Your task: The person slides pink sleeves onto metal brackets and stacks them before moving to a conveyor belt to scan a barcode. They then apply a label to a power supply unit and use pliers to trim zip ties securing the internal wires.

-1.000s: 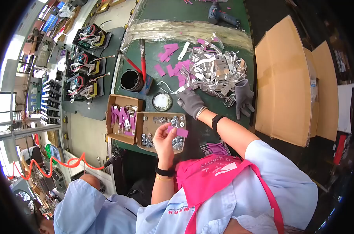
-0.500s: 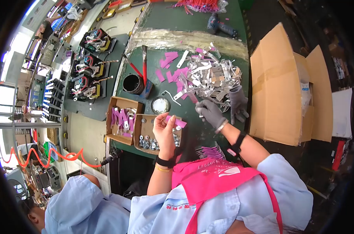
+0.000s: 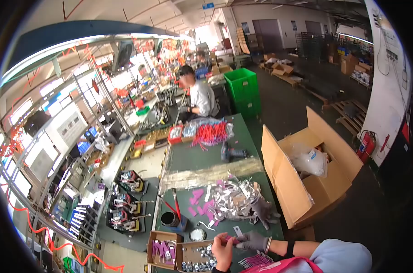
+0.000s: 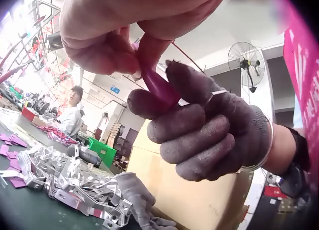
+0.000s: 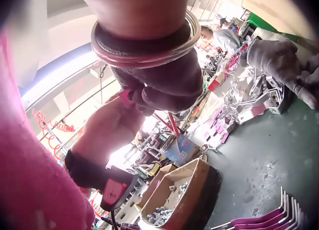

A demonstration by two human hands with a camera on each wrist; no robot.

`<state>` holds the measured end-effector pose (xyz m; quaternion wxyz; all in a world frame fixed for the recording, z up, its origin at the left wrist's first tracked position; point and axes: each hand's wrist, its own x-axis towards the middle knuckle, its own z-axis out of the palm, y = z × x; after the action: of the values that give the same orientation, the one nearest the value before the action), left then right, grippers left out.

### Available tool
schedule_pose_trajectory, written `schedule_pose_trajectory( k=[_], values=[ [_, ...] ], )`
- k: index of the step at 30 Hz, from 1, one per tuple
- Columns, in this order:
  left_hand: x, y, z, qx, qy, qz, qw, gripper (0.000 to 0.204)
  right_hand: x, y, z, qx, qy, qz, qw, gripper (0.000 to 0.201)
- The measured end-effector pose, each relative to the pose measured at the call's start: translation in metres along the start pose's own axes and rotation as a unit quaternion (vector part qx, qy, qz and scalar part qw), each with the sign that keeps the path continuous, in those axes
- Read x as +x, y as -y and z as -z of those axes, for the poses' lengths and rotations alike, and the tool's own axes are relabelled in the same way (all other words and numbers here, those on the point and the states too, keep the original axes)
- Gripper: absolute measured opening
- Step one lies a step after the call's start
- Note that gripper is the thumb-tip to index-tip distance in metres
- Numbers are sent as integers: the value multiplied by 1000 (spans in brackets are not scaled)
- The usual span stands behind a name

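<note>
Close in front of the pink apron, both hands meet. The bare left hand (image 3: 222,251) pinches one end of a flexible purple sleeve (image 4: 155,85) between thumb and fingers. The grey-gloved right hand (image 4: 199,130) grips the sleeve's other end together with a bent metal strip (image 3: 238,231), whose pale end stands up above the glove in the head view. Most of the strip is hidden in the glove. Beyond the hands lies a heap of metal brackets (image 3: 236,200), with flat purple sleeves (image 3: 197,194) scattered at its left.
A spare grey glove (image 3: 263,211) lies by the heap. Nearer are a carton of screws (image 3: 181,248), a box of sleeved parts (image 3: 154,236), a round tin (image 3: 197,235) and a black pot (image 3: 169,219). Sleeved brackets (image 5: 264,221) lie in a row. A cardboard box (image 3: 286,182) stands right.
The right hand has moved back from the bracket heap with a metal strip and come up to the left hand's purple sleeve. The head view has tilted up toward the room.
</note>
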<state>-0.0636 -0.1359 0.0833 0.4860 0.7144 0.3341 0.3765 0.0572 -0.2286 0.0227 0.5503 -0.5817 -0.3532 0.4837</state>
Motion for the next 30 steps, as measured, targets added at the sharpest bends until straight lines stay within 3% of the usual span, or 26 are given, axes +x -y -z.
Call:
schedule_pose_trajectory(
  k=[1,4,7,8,11,13,14,15,18,19,22,25,27,30],
  values=[
    [-3,0,1,-7,11,14,1000,28,-8,7,-3,80,22,-54,995,32],
    [-11,-17,-1,-153,-2,72,986,17,-13,15,-7,109,-8,-72,991,35],
    [-22,32,-9,-160,68,66,982,14,-20,29,-6,63,-16,-53,997,38],
    [-27,34,-9,-162,83,107,978,13,-19,26,-6,40,-18,-49,998,39],
    [-27,25,-1,-137,94,112,980,12,-17,21,-10,-25,-23,-28,999,37],
    [-26,17,-2,-221,52,124,966,13,-18,24,-14,-63,-22,-8,998,30],
    [-19,34,-1,-308,45,166,936,9,-21,31,-17,-54,-46,9,997,27],
    [-14,13,3,-314,15,170,934,16,-26,42,-21,-45,-71,27,996,24],
    [13,34,16,-298,-7,183,937,18,-27,52,-15,-126,-123,132,976,23],
    [21,27,19,-282,-7,184,942,18,-29,48,-11,-170,-131,166,962,23],
    [43,-13,15,-404,-20,175,897,15,-28,64,-6,-233,-157,248,927,21],
    [60,-23,13,-519,34,165,838,17,-37,99,-8,-131,-94,133,978,23],
    [62,-45,11,-530,12,217,820,16,-40,114,-9,-85,-60,122,987,24],
    [62,-37,8,-554,29,205,806,15,-39,110,-17,-53,-50,145,987,25]
  ],
)
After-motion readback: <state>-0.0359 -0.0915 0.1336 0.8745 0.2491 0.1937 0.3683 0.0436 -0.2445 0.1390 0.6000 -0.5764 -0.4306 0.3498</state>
